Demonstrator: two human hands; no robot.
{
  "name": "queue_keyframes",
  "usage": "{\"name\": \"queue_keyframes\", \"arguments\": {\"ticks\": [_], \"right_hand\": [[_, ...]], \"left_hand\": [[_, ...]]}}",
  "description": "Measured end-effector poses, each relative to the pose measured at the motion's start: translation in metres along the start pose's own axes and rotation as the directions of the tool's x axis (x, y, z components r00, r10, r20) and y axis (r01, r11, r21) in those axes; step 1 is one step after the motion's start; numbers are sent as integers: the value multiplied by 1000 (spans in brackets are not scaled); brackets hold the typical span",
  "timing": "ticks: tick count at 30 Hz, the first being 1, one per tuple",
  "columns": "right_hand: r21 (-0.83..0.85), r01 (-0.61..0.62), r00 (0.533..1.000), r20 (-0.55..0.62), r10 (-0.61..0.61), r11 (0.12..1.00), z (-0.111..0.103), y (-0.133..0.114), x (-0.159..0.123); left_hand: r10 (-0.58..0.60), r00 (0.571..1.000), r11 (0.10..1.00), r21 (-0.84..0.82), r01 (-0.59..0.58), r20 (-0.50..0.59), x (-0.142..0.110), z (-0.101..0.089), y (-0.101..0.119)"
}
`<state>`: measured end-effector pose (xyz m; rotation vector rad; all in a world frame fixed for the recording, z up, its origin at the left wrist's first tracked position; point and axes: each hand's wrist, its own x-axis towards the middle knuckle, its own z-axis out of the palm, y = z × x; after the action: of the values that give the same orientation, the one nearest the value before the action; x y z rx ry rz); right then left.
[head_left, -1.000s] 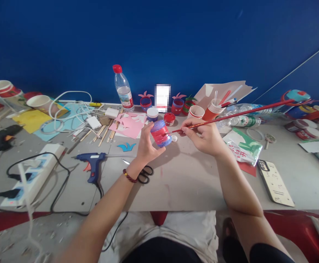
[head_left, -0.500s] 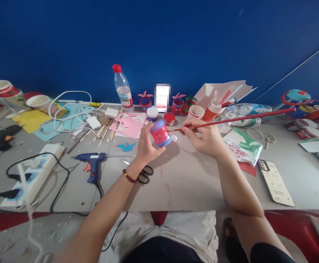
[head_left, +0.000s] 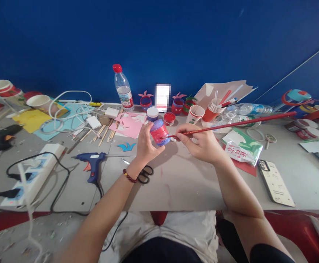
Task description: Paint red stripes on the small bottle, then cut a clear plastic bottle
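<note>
Between its thumb and fingers, my left hand [head_left: 146,146] grips a small cup [head_left: 159,130] painted blue at both ends with a red band round the middle. The cup is held tilted above the table. A long red paintbrush [head_left: 230,124] is pinched in my right hand [head_left: 200,143], its tip touching the lower part of the red band. Just behind the cup stands an open jar of red paint [head_left: 169,118], and beside it a white-lidded jar [head_left: 152,114]. Scissors [head_left: 145,174] lie under my left wrist.
Left of my arm lie a blue glue gun [head_left: 92,164], a power strip [head_left: 33,175] with cords, and pink paper [head_left: 128,125]. A water bottle [head_left: 123,89] stands at the back. On the right are paper cups [head_left: 196,114], a green-white packet [head_left: 243,148] and a phone [head_left: 276,182].
My right hand has moved slightly down and left, bringing the brush tip from beside the cup onto its red band. My left hand and the cup have hardly moved.
</note>
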<state>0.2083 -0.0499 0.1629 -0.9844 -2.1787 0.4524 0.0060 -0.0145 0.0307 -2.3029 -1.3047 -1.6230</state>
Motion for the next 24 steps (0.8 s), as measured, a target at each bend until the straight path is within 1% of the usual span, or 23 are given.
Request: {"name": "queue_keyframes", "arguments": {"ticks": [7, 11, 15, 18, 21, 24], "right_hand": [[8, 8, 999, -44, -8, 1000, -1, 3, 2], [9, 7, 997, -82, -6, 1000, -4, 9, 3], [0, -46, 992, -119, 45, 999, -9, 15, 4], [12, -92, 985, -144, 92, 996, -12, 18, 3], [82, -117, 983, -130, 127, 990, -12, 19, 1], [123, -112, 991, -55, 120, 986, -7, 17, 0]], "left_hand": [[3, 1000, 1000, -30, -4, -24, -1, 0, 0], [30, 999, 999, -44, -31, -39, 0, -1, -1], [47, 997, 997, -62, -51, -68, 0, -1, -1], [38, 998, 998, -47, -41, -58, 1, -2, 1], [17, 1000, 1000, -6, -17, -11, 1, -2, 2], [6, 1000, 999, 36, -7, 19, 1, -1, 2]]}}
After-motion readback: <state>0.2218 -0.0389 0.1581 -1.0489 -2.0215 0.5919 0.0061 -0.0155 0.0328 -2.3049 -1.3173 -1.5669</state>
